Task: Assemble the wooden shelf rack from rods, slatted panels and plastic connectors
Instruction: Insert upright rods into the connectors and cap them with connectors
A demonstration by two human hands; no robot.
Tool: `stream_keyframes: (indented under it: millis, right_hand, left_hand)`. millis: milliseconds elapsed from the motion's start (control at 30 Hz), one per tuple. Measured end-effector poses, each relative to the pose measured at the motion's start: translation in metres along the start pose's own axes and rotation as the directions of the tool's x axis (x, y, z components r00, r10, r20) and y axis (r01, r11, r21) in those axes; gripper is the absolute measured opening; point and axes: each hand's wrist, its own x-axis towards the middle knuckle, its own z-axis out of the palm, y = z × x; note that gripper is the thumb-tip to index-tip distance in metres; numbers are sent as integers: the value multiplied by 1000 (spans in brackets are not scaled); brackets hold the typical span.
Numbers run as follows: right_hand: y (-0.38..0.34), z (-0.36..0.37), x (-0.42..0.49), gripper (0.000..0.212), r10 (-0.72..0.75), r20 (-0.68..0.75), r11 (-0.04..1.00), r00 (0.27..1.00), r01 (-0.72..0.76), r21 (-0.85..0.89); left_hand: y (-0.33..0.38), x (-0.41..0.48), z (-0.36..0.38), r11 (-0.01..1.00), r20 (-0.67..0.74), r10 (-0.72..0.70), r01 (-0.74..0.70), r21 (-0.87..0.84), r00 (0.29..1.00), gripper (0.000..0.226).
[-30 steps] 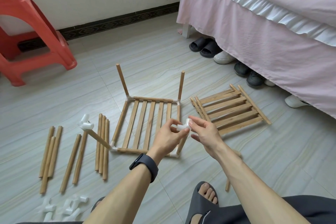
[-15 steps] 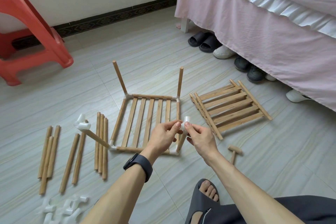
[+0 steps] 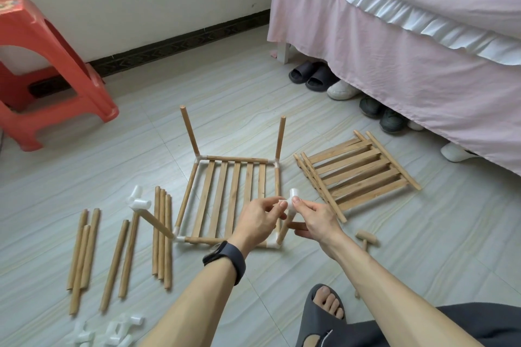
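The left hand (image 3: 258, 218) pinches the white connector (image 3: 291, 201) from its left; the right hand (image 3: 317, 217) pinches it from the right. Directly beneath their grip the rod (image 3: 284, 231) runs steeply down-left to a corner of the frame (image 3: 236, 160), so seating likely means pushing along that axis.

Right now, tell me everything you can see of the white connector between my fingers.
The white connector looks like smooth plastic, made of short open tube sockets: one points up, one sideways toward the left hand. It sits atop a leaning wooden rod at the near right corner of the frame. The left hand pinches the side socket; the right hand pinches it from the other side. Whether it is fully seated cannot be told.
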Motion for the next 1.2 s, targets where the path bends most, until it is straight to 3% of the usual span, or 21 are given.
stream_keyframes:
  millis: [100, 200, 300, 367, 400, 433, 500, 667, 767, 833, 933, 1000, 1100, 1167, 1200]
  right_hand:
    - [-4, 11, 6, 31, 14, -8, 999, 1000, -14, 42]
    - [-10, 25, 20, 36, 21, -113, 999, 993, -18, 33]
    - [-21, 24, 39, 35, 16, -202, 1000, 979, -18, -7]
    - [-30, 17, 51, 31, 20, -219, 1000, 975, -21, -1]
    - [-33, 14, 54, 31, 21, -231, 1000, 973, -26, -16]
    - [-35, 12, 57, 32, 15, -245, 999, 969, -27, -46]
    - [-36, 12, 59, 38, -16, -276, 992, 961, -19, -124]
    - [-30, 24, 49, 49, -67, -335, 987, 940, 12, -161]
    - [-26, 31, 32, 44, -66, -332, 985, 941, 9, -170]
    - [-19, 43, 19, 41, -85, -294, 975, 952, 19, -223]
    - [-6, 69, 0, 39, -143, -262, 953, 954, 61, -295]
    - [1, 82, -11, 40, -150, -205, 953, 967, 86, -291]
    - [4, 87, -19, 56, -7, 19, 996, 1000, 8, -85]
    - [-1, 77, -10, 70, -35, 54, 980, 998, 45, -196]
    - [-6, 70, -1, 70, -73, -14, 964, 997, 67, -259]
  left_hand:
    - [2, -1, -8, 997, 51, -27, 24, 67, 998, 37]
    - [-1, 4, -46, 932, 57, -62, 37, 360, 996, 38]
    - [-12, 4, -115, 687, -135, -52, 133, 714, 990, 40]
    - [-28, -5, -161, 500, -254, -115, 277, 821, 960, 45]
    - [-38, -12, -178, 457, -293, -180, 343, 821, 939, 46]
    - [-49, -20, -191, 468, -303, -253, 390, 793, 919, 44]
    - [-67, -32, -200, 603, -267, -356, 438, 666, 896, 38]
    - [-80, -28, -179, 851, -367, -352, 457, 258, 861, 36]
    - [-80, -23, -175, 911, -416, -411, 381, -157, 811, 62]
    - [-77, -23, -168, 892, -436, -443, 336, -303, 783, 83]
    - [-68, -31, -142, 877, -472, -458, 296, -380, 753, 94]
    - [-62, -39, -115, 866, -435, -462, 288, -409, 773, 80]
    - [-48, -51, -79, 843, -139, -487, 422, -334, 862, 44]
    - [-41, -57, -66, 870, -23, -445, 426, -247, 895, 50]
    - [-40, -60, -63, 900, -27, -401, 388, -199, 916, 55]
